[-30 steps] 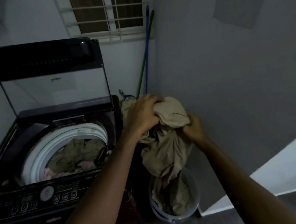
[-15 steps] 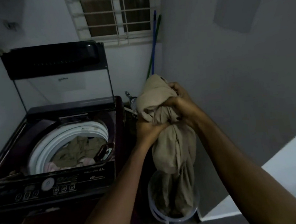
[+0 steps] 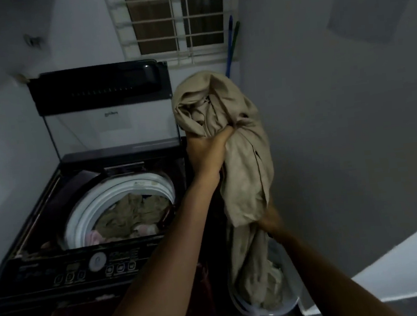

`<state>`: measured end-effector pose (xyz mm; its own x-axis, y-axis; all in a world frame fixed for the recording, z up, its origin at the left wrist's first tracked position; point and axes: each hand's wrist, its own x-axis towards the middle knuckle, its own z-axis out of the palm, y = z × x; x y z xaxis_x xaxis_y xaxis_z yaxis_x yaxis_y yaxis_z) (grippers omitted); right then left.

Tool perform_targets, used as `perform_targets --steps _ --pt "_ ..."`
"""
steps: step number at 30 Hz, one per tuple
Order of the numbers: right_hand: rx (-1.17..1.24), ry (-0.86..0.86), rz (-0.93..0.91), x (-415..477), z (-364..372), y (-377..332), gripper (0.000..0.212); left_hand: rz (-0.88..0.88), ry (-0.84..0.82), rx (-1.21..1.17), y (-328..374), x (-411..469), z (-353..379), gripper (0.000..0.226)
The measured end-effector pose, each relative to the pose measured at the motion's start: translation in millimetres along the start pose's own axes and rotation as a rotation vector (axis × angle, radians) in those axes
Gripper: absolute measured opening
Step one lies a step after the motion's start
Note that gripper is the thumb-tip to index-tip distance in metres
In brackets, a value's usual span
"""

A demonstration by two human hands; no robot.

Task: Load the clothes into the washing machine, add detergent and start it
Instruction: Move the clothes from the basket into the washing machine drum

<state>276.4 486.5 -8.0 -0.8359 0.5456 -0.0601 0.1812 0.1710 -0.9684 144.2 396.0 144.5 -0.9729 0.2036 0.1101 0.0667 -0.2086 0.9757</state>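
A long beige garment (image 3: 241,159) hangs above a clear bucket (image 3: 282,307) on the floor, its lower end still inside the bucket. My left hand (image 3: 209,150) grips the bunched upper part, raised to the right of the washing machine (image 3: 67,273). My right hand (image 3: 270,219) holds the cloth lower down, partly hidden behind it. The black top-loading machine stands at the left with its lid (image 3: 99,87) up. Its white-rimmed drum (image 3: 80,217) holds olive and pink clothes (image 3: 128,215).
The control panel (image 3: 97,263) with a round dial runs along the machine's front. A barred window (image 3: 177,17) is on the back wall, and blue and green broom handles (image 3: 231,44) lean in the corner. A grey wall closes the right side.
My left hand has lifted the garment higher. My right hand has slid down from the bunched top to grasp the cloth lower down. More of the garment has come out of the bucket.
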Motion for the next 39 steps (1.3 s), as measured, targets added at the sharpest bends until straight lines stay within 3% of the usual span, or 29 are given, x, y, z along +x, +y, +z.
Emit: perform_targets --steps 2,3,7,10,13,16,18,20,23,26,29,33,37,39 --pt "0.078 0.108 0.021 7.4 12.5 -4.2 0.046 -0.05 -0.024 0.022 2.7 11.3 -21.1 0.071" --pt "0.071 0.198 0.029 11.6 22.5 -9.6 0.023 -0.055 -0.05 0.089 2.9 23.4 -41.0 0.076" --pt "0.083 0.467 0.029 22.2 -0.1 -49.4 0.018 0.091 -0.044 0.574 -7.4 46.0 -100.3 0.081" --pt "0.146 0.466 -0.008 36.0 -11.7 -95.2 0.008 0.11 -0.12 0.834 -22.8 41.2 -115.3 0.096" --pt "0.115 0.293 0.001 50.3 17.5 -137.1 0.009 0.081 -0.294 0.895 -36.9 33.3 -116.5 0.115" --pt "0.112 0.204 -0.037 53.1 36.3 -163.4 0.007 0.044 -0.496 0.655 -36.2 29.6 -119.7 0.114" --pt "0.134 0.202 -0.029 52.5 37.3 -173.0 0.012 0.043 -0.685 0.547 -32.1 25.3 -122.4 0.11" --pt "0.144 0.18 0.011 48.8 40.3 -179.6 0.016 0.105 -0.676 0.558 -29.9 16.3 -118.7 0.113" --pt "0.15 0.03 0.032 36.7 47.3 -187.3 0.019 0.135 -0.372 0.584 -31.6 6.0 -106.4 0.129" --pt "0.224 -0.23 -0.071 25.8 42.5 -188.2 0.052 0.093 -0.153 0.537 -32.5 2.9 -103.9 0.117" --pt "0.231 -0.382 -0.213 19.9 24.5 -178.4 0.064 0.086 -0.01 0.529 -28.0 3.1 -100.6 0.097" --pt "0.008 -0.224 -0.147 9.0 11.9 -121.8 0.089 0.109 0.069 0.497 -11.2 12.9 -95.6 0.094" --pt "-0.188 -0.164 -0.029 -4.1 49.7 -51.9 0.147 0.131 0.09 0.396 5.2 22.0 -91.2 0.095" --pt "-0.187 -0.111 -0.037 -2.9 73.3 -27.1 0.143 0.119 0.107 0.321 12.5 23.2 -88.5 0.093"
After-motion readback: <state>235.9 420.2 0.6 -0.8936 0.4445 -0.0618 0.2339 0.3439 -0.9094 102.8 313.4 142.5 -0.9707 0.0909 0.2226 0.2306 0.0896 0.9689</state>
